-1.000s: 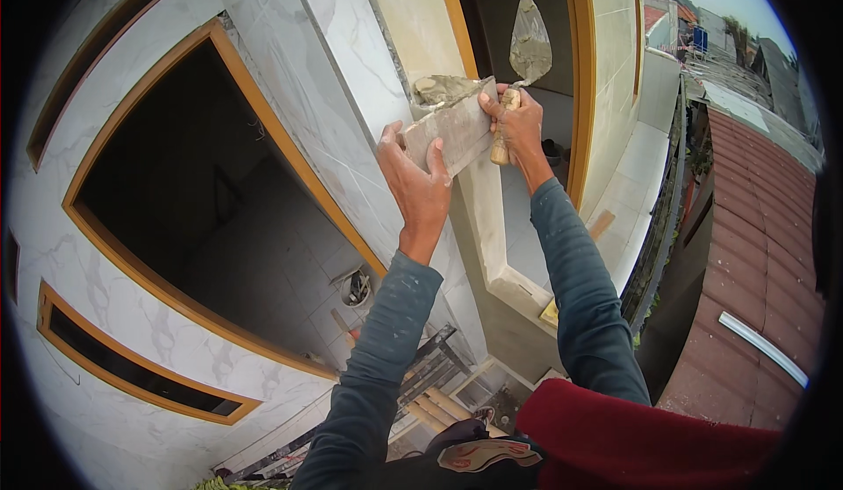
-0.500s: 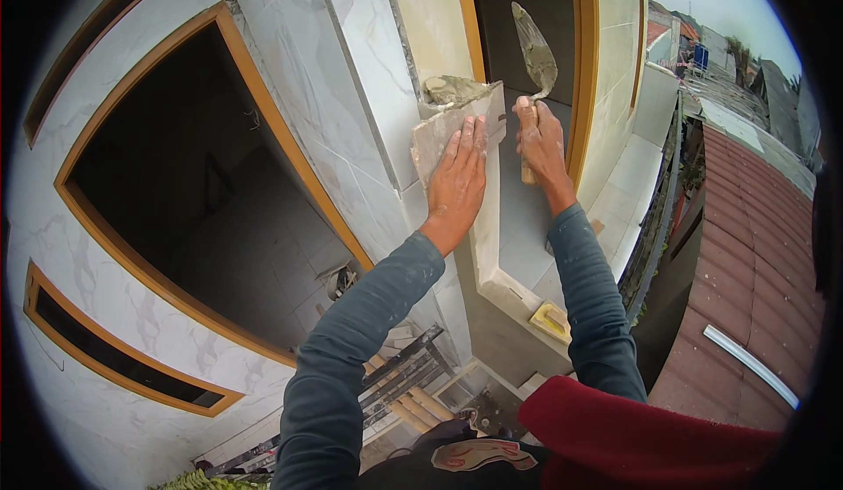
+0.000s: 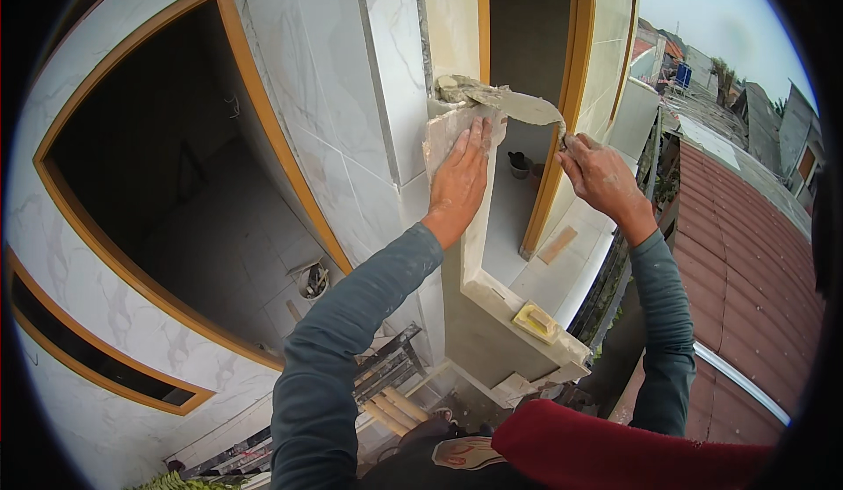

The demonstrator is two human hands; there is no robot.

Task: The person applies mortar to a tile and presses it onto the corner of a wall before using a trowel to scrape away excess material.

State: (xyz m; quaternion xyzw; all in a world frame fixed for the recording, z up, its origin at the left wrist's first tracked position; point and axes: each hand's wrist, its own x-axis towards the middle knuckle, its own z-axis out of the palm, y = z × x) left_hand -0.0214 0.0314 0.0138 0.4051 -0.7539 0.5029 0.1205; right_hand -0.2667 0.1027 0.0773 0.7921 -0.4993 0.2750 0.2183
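Note:
My left hand (image 3: 458, 178) lies flat against a small pale tile piece (image 3: 435, 139), pressing it to the narrow corner strip of wall, fingers stretched upward. My right hand (image 3: 600, 178) grips the trowel by its handle, most of which is hidden in my fingers. The trowel blade (image 3: 527, 106) reaches left, lying nearly horizontal, with its tip at a lump of wet grey mortar (image 3: 457, 88) along the tile's top edge.
An orange-framed doorway (image 3: 577, 68) stands behind the corner, another (image 3: 272, 174) at left. A yellow float (image 3: 536, 321) sits on a ledge (image 3: 487, 292). A bucket (image 3: 313, 281) stands inside the left opening. A wooden-slat ladder or scaffold (image 3: 391, 407) is below. Red roofing (image 3: 738, 253) lies at right.
The trowel swung down from upright to nearly flat at the mortar, as my right hand moved rightward. My left hand went from gripping the tile's edge to lying flat on its face.

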